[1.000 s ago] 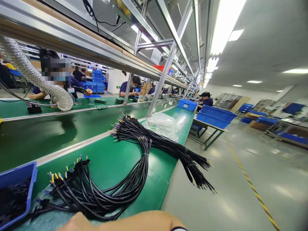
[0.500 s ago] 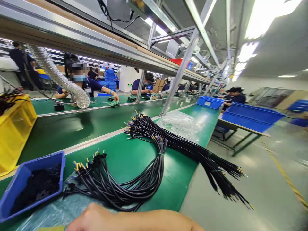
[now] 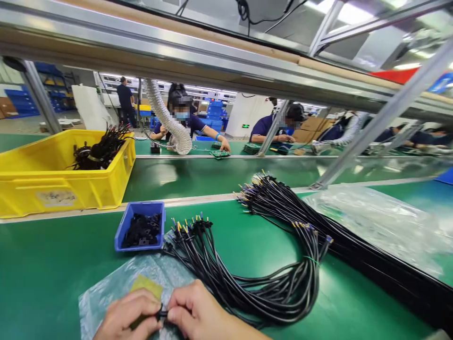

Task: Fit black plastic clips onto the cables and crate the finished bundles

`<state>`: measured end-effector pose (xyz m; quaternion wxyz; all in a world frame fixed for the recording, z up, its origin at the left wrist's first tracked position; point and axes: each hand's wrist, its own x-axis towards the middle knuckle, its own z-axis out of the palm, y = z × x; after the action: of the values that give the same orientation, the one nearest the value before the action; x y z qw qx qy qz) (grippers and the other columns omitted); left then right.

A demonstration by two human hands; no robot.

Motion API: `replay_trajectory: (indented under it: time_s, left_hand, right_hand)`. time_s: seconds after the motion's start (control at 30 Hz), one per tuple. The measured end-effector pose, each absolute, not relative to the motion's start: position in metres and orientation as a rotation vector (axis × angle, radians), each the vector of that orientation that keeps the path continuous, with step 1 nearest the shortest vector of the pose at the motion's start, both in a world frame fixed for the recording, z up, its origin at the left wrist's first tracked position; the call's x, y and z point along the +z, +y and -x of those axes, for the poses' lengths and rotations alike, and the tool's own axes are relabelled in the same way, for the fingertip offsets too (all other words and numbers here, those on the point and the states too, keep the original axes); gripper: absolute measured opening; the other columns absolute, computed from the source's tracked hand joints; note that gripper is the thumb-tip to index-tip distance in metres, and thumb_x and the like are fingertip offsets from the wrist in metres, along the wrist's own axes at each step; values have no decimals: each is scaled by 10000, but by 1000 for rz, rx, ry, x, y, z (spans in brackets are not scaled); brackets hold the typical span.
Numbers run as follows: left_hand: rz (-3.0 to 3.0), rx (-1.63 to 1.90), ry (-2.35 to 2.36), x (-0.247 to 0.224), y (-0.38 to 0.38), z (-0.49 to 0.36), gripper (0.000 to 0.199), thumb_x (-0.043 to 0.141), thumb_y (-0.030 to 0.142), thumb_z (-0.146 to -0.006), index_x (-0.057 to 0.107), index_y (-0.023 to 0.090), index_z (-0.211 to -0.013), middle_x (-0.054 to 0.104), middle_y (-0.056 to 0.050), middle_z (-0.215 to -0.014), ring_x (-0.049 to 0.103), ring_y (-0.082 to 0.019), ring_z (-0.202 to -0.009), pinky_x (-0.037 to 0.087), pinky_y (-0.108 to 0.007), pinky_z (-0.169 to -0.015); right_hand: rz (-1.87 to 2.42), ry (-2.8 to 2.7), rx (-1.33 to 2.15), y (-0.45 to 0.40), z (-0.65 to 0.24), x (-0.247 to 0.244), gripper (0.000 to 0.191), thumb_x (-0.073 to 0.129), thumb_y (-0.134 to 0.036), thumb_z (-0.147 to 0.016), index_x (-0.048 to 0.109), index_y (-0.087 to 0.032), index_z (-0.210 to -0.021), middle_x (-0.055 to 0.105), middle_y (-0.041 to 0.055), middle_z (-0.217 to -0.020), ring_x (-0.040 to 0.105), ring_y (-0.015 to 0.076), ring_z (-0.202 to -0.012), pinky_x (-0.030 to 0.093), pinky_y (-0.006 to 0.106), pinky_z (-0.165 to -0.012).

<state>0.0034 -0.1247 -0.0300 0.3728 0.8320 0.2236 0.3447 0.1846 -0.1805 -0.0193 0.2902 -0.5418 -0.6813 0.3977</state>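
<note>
My left hand (image 3: 131,315) is closed, fingertips pinching a small black part whose kind is mostly hidden by the fingers. Right beside it, my right hand (image 3: 191,307) pinches a short piece of black cable (image 3: 163,313) that meets the part. Under both hands lies a clear plastic bag (image 3: 95,302), with a yellow-green piece (image 3: 146,284) on it. A curved bundle of black cables (image 3: 244,288) with yellow and blue wire ends lies just beyond my right hand. Behind the bag stands a small blue bin (image 3: 122,236) of small black parts (image 3: 143,229).
A yellow crate (image 3: 106,189) with black wiring stands at the left. At the right lie another black cable bundle (image 3: 293,203) and clear plastic sheeting (image 3: 375,212). A slanted metal post (image 3: 382,118) rises there. Co-workers sit across the belt; one person's hand (image 3: 223,144) touches a green circuit board.
The view has swung left and down. My left hand has come into view, and both hands now meet at the cable above the plastic bag.
</note>
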Motion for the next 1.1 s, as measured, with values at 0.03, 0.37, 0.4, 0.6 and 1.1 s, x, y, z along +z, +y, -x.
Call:
replay_trajectory:
  time_s: [0.03,0.37,0.4,0.6,1.1]
  left_hand:
    - [-2122,881,567,-30,-127,-5,113,631,122,-716,638,235,-710,676,17,-660,643,-128,-616,518,-159,-586]
    - [-1997,788,760,-28,-133,-16,117,619,74,-719,648,185,-698,655,-2,-697,605,-130,-689,456,-196,-653]
    - [-1953,771,815,-26,-132,-16,113,620,81,-720,655,187,-707,657,-2,-711,601,-133,-707,453,-206,-673]
    - [-1561,755,930,-23,-124,-14,253,691,62,-578,655,172,-804,629,-11,-851,592,-149,-777,461,-230,-719]
    - [-1284,724,909,-21,-130,-19,138,717,88,-529,678,121,-658,617,-8,-672,578,-132,-632,454,-227,-602]
  right_hand:
    - [1448,-1827,1041,-181,-185,-21,135,520,-117,-719,572,-147,-597,390,-85,-477,367,57,-459,290,160,-474]
    - [1474,-1901,924,-181,-183,-12,270,423,-227,-836,535,-167,-598,437,-57,-481,413,82,-462,309,196,-508]
    - [1485,-1906,917,-179,-183,-10,278,416,-238,-851,554,-168,-620,463,-50,-501,431,88,-480,317,198,-517]
    - [1526,-1869,713,-175,-190,-10,211,461,-274,-860,606,-170,-746,591,6,-654,532,130,-592,383,214,-550]
    - [1458,-1906,914,-181,-186,-16,334,391,-336,-885,542,-174,-635,495,-14,-525,468,118,-502,327,223,-491]
